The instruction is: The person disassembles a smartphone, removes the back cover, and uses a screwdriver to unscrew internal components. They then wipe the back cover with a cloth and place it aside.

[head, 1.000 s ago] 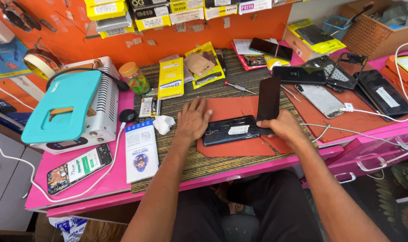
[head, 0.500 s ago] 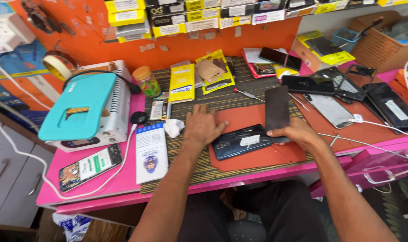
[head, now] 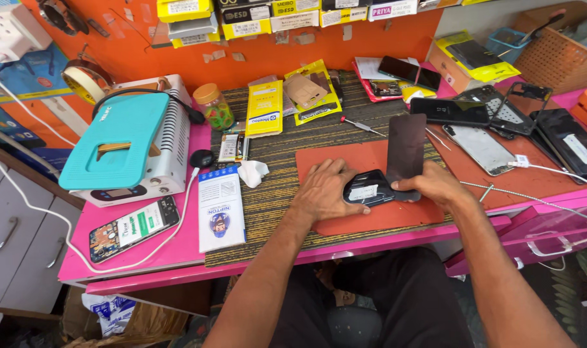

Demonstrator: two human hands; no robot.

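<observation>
Hands first: your left hand lies flat, fingers spread and pressing down on the dark phone body, which rests on the red mat near the front edge of the worktop. Your right hand pinches the lower end of a dark screen panel between thumb and fingers, holding it nearly upright with its bottom edge just at the phone body.

Containers sit further back. You have a small clear jar with an orange lid beside the teal-topped machine; it holds small green and pink bits, too small to tell what. At the far right stands a brown perforated basket, its contents blurred, and next to it a small blue tray whose inside you cannot make out. Yellow packets lie flat behind the mat, and several other phones rest to your right.
</observation>
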